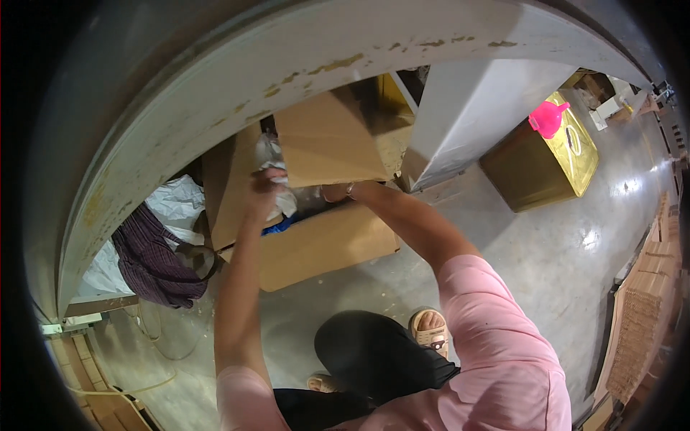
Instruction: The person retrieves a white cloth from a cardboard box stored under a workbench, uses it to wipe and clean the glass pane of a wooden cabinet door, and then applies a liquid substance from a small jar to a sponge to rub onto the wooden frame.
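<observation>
A cardboard box [323, 248] with its flaps raised stands on the floor under the pale machine frame. My left hand [267, 184] is at the left side of its opening, fingers curled against a white crumpled sheet [285, 204]; whether it is paper or plastic I cannot tell. My right hand [335, 192] reaches into the box beneath the large upright flap [327, 140], so its fingers are hidden. A bit of blue material [277, 226] shows inside, near the front wall.
The pale frame [338, 54] arches over the box, and a grey post [474, 115] stands to its right. Farther right is a gold tin [535, 161] with a pink funnel [548, 119] on top. Dark striped cloth [154, 258] hangs at left. Stacked cardboard [640, 323] lines the right edge.
</observation>
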The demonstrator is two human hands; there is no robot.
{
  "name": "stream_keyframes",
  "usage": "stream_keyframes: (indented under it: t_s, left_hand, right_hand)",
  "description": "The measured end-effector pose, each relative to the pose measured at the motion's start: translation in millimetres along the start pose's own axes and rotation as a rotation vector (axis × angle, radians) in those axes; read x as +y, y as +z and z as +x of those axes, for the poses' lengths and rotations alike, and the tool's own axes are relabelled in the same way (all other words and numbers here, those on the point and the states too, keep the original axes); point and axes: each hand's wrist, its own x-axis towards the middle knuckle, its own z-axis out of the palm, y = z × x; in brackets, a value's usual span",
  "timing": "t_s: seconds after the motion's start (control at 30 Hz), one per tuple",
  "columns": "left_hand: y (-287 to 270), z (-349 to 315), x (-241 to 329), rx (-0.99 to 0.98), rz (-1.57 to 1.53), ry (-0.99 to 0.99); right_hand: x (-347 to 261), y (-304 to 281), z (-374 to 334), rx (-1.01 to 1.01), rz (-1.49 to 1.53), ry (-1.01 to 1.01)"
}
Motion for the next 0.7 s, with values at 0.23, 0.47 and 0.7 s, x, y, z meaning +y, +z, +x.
stream_keyframes:
  t_s: [0.23,0.47,0.7]
  left_hand:
    - [90.8,1.1,-30.3,-0.526,0.137,0.197]
    - [84.5,-28.1,57.4,-0.648,0.289,0.053]
    - [129.1,-55.9,21.2,-0.408,0.615,0.131]
  right_hand:
    - [1.5,10.7,-58.9,0.302,0.423,-0.133]
    - [-41.0,-107.7,-180.0,0.46,0.421,0.079]
    - [-33.0,-79.8,-129.4,0.497,0.38,0.139]
